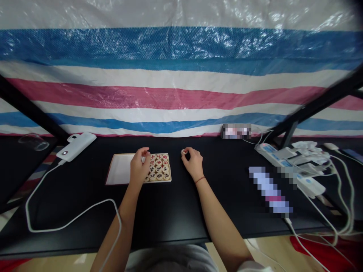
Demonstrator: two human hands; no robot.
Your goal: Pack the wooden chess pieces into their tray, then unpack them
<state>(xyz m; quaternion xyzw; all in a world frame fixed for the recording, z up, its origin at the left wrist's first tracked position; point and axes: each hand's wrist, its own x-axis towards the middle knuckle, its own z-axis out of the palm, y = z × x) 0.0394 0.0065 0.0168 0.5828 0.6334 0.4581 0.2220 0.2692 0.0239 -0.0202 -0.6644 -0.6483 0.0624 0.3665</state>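
Observation:
A shallow open box [170, 166] holds rows of round Chinese chess pieces [159, 169] with red and black characters. Its pale inner lid or tray half [120, 170] lies spread to the left. My left hand [139, 165] is over the middle of the box, covering some pieces at the left of the rows. Its fingers are loosely curved, thumb and forefinger a little apart, and nothing shows in them. To the right of the box, my right hand [194, 160] pinches one chess piece [184, 152] with a red mark, at or just above the black table.
A white device with a cable [76, 146] lies at the left. On the right are a blurred phone [270, 190], a power strip [292, 168] with chargers and tangled cables. Another blurred device [236, 131] stands near the striped sheet [170, 98] behind the table [170, 215].

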